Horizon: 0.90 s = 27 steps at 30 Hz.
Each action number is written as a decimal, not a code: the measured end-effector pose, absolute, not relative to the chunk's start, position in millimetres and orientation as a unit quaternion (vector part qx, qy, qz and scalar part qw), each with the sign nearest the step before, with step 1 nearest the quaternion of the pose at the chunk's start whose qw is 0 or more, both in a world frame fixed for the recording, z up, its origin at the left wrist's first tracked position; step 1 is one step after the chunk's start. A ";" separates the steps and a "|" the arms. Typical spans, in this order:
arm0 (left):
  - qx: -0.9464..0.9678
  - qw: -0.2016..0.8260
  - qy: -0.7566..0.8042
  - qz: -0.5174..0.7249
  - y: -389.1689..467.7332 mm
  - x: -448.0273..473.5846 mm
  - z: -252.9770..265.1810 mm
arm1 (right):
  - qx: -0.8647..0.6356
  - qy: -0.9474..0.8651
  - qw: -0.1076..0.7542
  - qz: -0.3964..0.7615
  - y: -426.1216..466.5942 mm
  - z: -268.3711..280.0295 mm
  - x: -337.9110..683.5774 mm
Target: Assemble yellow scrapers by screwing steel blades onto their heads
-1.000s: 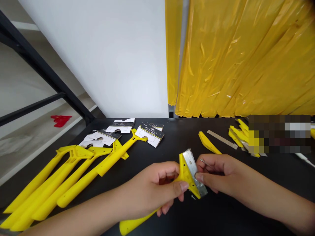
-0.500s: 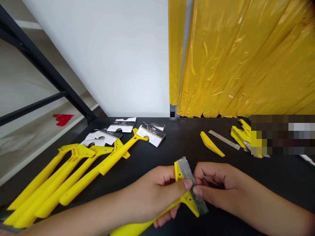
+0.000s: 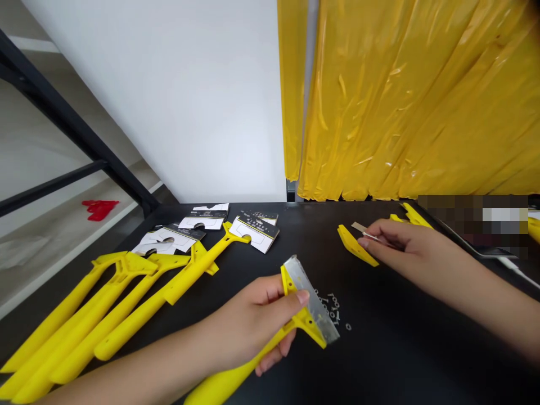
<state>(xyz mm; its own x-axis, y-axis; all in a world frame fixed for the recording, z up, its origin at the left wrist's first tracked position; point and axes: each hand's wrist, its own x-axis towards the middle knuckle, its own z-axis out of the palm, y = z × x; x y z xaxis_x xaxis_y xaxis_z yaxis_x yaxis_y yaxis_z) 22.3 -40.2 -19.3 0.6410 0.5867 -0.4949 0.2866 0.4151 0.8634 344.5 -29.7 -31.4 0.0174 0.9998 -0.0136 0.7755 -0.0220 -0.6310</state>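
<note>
My left hand (image 3: pixel 261 320) is closed round the neck of a yellow scraper (image 3: pixel 236 374), its thumb pressing a grey metal plate (image 3: pixel 318 306) against the scraper's head. My right hand (image 3: pixel 405 247) is farther off to the right, thumb and fingers pinched on a thin metal strip (image 3: pixel 358 226), most of which the hand hides. Just left of and below those fingertips lies a loose yellow angled piece (image 3: pixel 356 246) on the black table. Small screws and nuts (image 3: pixel 333 304) are scattered beside the plate, partly behind it.
Several yellow scraper handles (image 3: pixel 122 315) lie at the left on the black table (image 3: pixel 379 349). Printed cards (image 3: pixel 255 233) are behind them. More yellow pieces (image 3: pixel 415 215), a device with a white cable (image 3: pixel 512 264) and a pixelated patch are at right. Yellow plastic sheeting (image 3: pixel 400 101) hangs behind.
My right hand has left the scraper's plate and moved right and away to the metal strip. The scattered screws and nuts have come into view. My left hand still holds the scraper, slightly farther left.
</note>
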 end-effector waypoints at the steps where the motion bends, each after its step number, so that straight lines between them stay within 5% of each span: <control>1: 0.532 0.731 0.413 0.105 -39.5 22.1 -20.2 | -0.692 -0.651 0.219 0.223 -24.7 -34.2 348.1; 27: 0.543 0.730 0.404 0.100 -39.1 22.0 -21.5 | -0.734 -0.610 0.179 0.239 3.1 -57.8 359.5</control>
